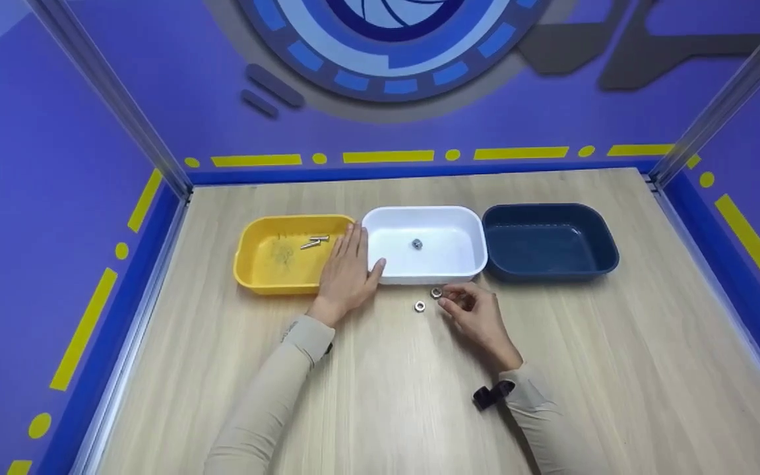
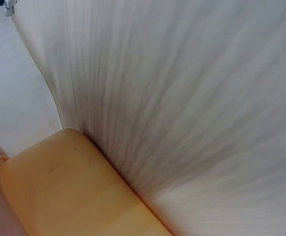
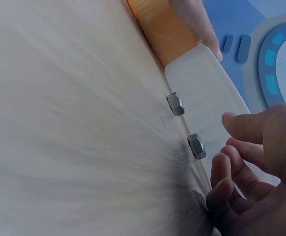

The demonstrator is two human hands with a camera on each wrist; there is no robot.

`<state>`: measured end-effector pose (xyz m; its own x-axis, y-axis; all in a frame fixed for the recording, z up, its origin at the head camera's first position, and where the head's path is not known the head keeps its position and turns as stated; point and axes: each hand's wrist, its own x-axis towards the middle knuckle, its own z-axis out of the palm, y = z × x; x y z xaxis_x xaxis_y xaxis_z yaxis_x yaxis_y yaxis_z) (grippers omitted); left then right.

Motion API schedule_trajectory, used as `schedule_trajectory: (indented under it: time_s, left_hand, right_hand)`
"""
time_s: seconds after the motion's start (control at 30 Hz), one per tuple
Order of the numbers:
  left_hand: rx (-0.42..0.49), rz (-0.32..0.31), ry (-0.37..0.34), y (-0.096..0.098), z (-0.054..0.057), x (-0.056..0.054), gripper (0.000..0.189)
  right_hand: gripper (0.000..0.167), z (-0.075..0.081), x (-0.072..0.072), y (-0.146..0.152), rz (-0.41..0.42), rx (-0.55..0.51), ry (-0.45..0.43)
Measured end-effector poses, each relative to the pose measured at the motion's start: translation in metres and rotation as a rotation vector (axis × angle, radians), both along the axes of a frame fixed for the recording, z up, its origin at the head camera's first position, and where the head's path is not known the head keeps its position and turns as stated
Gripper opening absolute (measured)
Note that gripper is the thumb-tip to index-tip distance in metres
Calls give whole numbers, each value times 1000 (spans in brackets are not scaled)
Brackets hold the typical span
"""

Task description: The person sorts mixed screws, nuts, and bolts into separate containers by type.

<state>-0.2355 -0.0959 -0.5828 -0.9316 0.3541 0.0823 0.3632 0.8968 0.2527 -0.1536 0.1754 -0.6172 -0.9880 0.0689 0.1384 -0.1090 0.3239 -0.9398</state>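
Observation:
My left hand lies flat over the adjoining rims of a yellow bin and a white bin, fingers extended and thumb at the white side. Two steel hex nuts lie on the table just in front of the white bin: a nearer nut and a farther nut. Beside the farther nut is my right hand, its thumb and fingers loosely bent. In the right wrist view a gap shows between the fingertips and that nut. Inside the white bin sits a small metal nut.
Several metal bolts lie in the yellow bin. A dark blue bin adjoins the white one on the right, completing a row across the wooden table. Blue printed panels wall the table at the back and sides.

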Motion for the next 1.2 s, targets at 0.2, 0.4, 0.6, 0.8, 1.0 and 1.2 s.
schedule_trajectory:
  time_s: [0.2, 0.4, 0.6, 0.8, 1.0, 1.2]
  left_hand:
    - [-8, 6, -10, 1, -1, 1, 83]
    - [-10, 2, -13, 0, 0, 1, 82]
    - [-3, -3, 4, 0, -2, 0, 83]
    - [11, -10, 18, 0, -1, 0, 82]
    - [11, -12, 21, 0, -1, 0, 82]
    - [-1, -7, 18, 0, -1, 1, 82]
  right_hand:
    - [19, -2, -3, 1, 5, 14, -7]
    - [17, -3, -6, -2, -25, 95, -6]
    - [19, -3, -8, -5, -50, 180, -18]
    - [19, -3, -9, -7, -74, 257, -29]
    - [19, -3, -9, -10, -104, 297, -25]
    - [21, -4, -8, -13, -139, 355, -40]
